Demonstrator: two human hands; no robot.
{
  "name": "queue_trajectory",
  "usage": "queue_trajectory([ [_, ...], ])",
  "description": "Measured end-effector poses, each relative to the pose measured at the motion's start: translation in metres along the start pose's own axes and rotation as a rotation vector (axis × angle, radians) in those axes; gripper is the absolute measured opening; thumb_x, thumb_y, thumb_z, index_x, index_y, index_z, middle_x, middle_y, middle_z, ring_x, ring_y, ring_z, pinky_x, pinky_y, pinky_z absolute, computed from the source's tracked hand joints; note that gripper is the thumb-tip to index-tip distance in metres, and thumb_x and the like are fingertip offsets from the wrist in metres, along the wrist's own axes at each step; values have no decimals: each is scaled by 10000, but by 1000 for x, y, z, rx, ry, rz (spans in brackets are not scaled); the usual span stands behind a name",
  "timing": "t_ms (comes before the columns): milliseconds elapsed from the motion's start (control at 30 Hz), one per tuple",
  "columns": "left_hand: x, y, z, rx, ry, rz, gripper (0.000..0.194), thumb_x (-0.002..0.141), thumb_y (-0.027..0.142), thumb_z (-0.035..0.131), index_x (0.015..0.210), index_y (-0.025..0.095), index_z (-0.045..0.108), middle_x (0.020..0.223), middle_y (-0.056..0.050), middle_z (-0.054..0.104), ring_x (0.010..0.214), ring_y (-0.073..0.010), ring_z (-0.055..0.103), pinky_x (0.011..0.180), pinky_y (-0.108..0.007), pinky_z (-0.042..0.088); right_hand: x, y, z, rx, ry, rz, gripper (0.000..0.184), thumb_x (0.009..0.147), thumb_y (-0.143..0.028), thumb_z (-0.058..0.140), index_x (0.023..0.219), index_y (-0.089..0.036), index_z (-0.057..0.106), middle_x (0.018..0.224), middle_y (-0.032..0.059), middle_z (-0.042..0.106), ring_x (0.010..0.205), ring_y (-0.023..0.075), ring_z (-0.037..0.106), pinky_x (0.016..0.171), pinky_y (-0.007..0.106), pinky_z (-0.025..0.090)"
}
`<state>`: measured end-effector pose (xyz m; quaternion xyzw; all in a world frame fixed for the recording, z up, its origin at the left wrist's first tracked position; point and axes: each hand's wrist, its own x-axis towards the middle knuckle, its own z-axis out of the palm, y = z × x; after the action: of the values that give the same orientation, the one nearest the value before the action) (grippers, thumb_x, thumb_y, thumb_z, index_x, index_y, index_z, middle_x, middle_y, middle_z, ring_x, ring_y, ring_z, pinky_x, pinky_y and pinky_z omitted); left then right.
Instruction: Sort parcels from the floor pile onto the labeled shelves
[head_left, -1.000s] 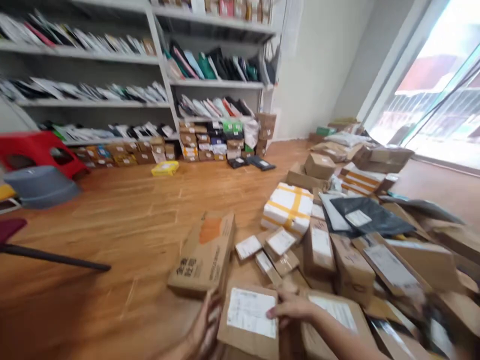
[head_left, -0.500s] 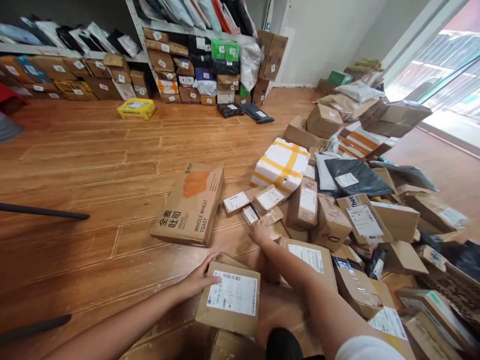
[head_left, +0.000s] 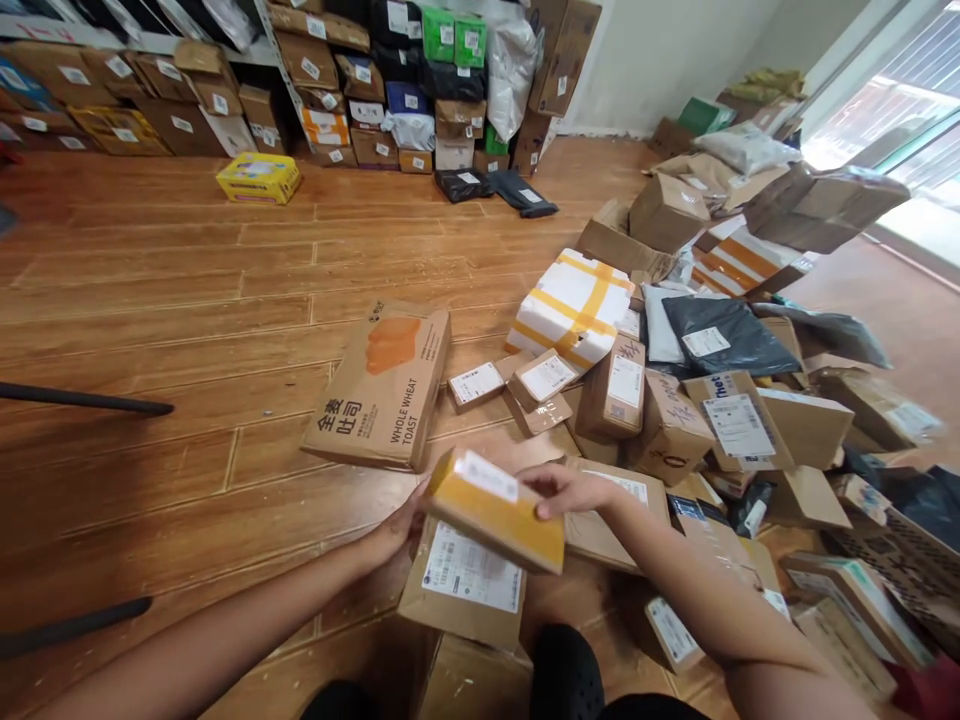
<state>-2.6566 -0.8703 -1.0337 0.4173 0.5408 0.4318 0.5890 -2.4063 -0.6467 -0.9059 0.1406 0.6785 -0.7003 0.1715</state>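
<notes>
My right hand (head_left: 566, 490) grips the right end of a small cardboard box (head_left: 480, 525) with a yellowish top and a white label. This box is tilted over a larger labelled carton (head_left: 461, 605). At the left side of both, my left hand (head_left: 401, 525) is closed on the larger carton, its fingertips hidden behind the small box. Whether the left fingers also touch the small box, I cannot tell. Beneath the larger carton stands another brown carton (head_left: 472, 680). Just beyond my hands lies a flat whole wheat toast box (head_left: 386, 395).
A heap of parcels spreads to the right, including a white box with yellow tape (head_left: 574, 310) and a dark mailer bag (head_left: 727, 335). Shelves with stacked parcels (head_left: 390, 100) line the back wall. A yellow box (head_left: 259, 178) sits on the floor before them. Dark legs (head_left: 86, 398) reach in from the left.
My right hand has come back from the small parcels toward me and now holds the small box over the larger carton. A small labelled parcel has gone from the floor. The view tilted down.
</notes>
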Motion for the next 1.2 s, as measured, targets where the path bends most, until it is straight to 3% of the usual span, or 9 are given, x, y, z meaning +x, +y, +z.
queue_trajectory([
  [133,4,-6,-2,-223,2,27,1079,799,904,132,1577,159,197,1524,-212,436,1427,-361,383,1185,-613,230,11,-14,10,-370,-26,19,614,697,-617,792,1121,-181,704,905,32,704,776,168,643,702,261,502],
  [233,5,3,-10,-146,-78,75,944,853,831,339,1561,212,261,1588,-180,346,1478,-336,297,1221,-584,143,52,-15,-26,-753,306,51,458,829,-582,693,1037,-175,710,981,64,693,859,182,645,785,281,500],
  [333,2,18,-19,-134,-136,92,865,883,764,414,1563,255,256,1646,-133,227,1518,-316,192,1234,-565,121,118,-3,-78,-1048,631,204,617,853,-363,724,1368,-103,505,1341,180,567,1197,258,560,1001,351,458],
  [467,-13,35,-29,-109,-112,110,849,895,772,354,1573,280,219,1661,-111,179,1528,-329,139,1230,-587,118,200,24,-123,-1168,624,283,889,747,-37,694,1522,-56,259,1601,221,255,1470,352,214,1180,468,257],
  [633,-37,61,-32,374,-50,369,1099,714,761,682,1574,278,196,1616,-155,244,1476,-409,225,1204,-638,183,228,50,-132,-1269,598,307,642,857,-74,512,1475,-69,340,1519,234,365,1376,372,293,1167,583,128],
  [867,-31,80,-22,656,-156,418,954,702,308,821,1496,317,294,1449,-122,487,1359,-329,417,1138,-561,378,173,61,-92,-1307,459,274,876,548,-337,857,1327,-146,505,1306,156,483,1112,312,454,1022,401,376],
  [1000,-32,84,-35,517,-148,489,787,661,311,821,1359,295,458,1287,-96,611,1174,-306,586,1030,-509,486,103,39,-55,-1226,653,179,929,485,-427,871,1303,-153,525,1214,142,493,1080,330,451,973,427,425],
  [1100,-47,91,-62,246,152,489,750,680,437,810,1343,280,496,1267,-80,623,1116,-280,623,911,-414,561,37,-7,-29,-1080,884,48,883,498,-389,845,1281,-148,516,1183,131,493,1077,317,469,987,445,444],
  [1200,-65,106,-85,79,547,535,678,739,657,696,1287,293,533,1231,-10,650,1171,-264,589,962,-407,541,-16,-63,4,-1038,848,-89,918,501,-369,837,1323,-170,479,1176,121,504,1072,308,490,966,460,466],
])
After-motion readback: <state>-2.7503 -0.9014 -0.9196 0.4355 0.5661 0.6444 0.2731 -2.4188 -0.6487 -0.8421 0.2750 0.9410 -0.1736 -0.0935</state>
